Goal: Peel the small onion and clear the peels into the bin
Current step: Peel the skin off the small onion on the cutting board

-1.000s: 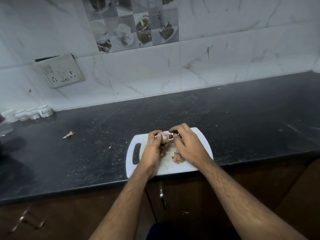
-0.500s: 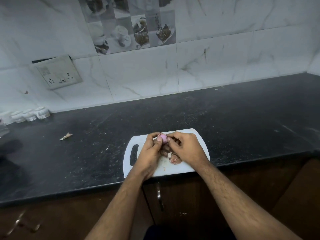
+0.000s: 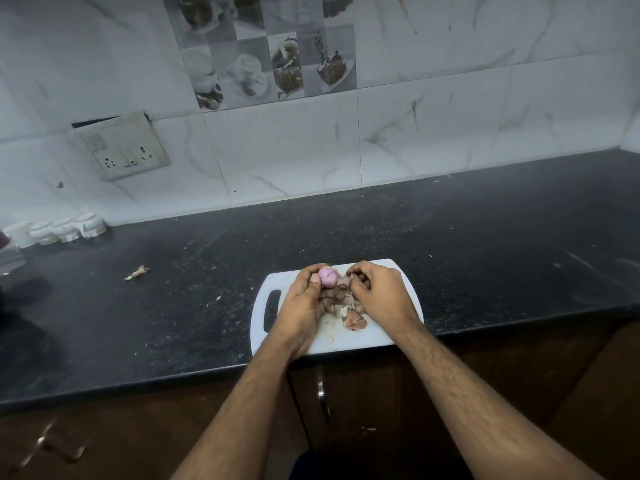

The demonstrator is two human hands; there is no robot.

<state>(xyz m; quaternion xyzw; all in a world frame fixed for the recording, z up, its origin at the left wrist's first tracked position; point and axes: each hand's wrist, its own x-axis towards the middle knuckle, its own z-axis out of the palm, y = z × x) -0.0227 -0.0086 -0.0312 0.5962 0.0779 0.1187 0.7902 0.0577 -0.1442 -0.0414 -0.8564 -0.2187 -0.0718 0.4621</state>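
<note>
A small pink-purple onion (image 3: 327, 276) is held over the white cutting board (image 3: 377, 336), pinched in the fingertips of my left hand (image 3: 304, 306). My right hand (image 3: 381, 292) is just to its right, fingers pinched on a strip of peel (image 3: 346, 280) that hangs off the onion. A small heap of pinkish peels (image 3: 354, 319) lies on the board between my wrists. No bin is in view.
The board sits at the front edge of a black stone counter (image 3: 485, 244). One loose peel (image 3: 137, 273) lies on the counter to the left. Small white jars (image 3: 67, 229) stand at the back left under a wall socket (image 3: 123, 150). Cupboard doors are below.
My hands have drawn slightly apart. The onion shows more bare purple surface in my left hand, and my right hand has pulled a strip of peel away to the right.
</note>
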